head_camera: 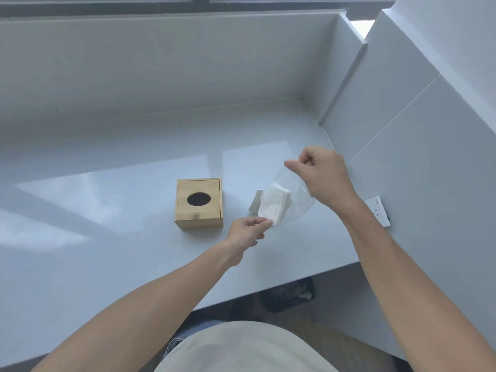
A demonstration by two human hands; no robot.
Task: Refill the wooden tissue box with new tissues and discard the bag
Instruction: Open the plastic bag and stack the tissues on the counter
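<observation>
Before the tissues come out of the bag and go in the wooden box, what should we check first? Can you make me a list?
1. Bag held tight: ok. The right hand pinches the top of the clear bag.
2. Tissues gripped: ok. The left hand pinches the lower corner of the white tissues.
3. Tissues out of the bag: not ok, most still sit inside it.
4. Wooden tissue box ready: not ok. It stands closed on the counter, only its oval hole open.
5. Box empty inside: cannot tell, the hole just looks dark.
6. Place for the bag: cannot tell. Something dark sits under the counter edge, maybe a bin.
</observation>
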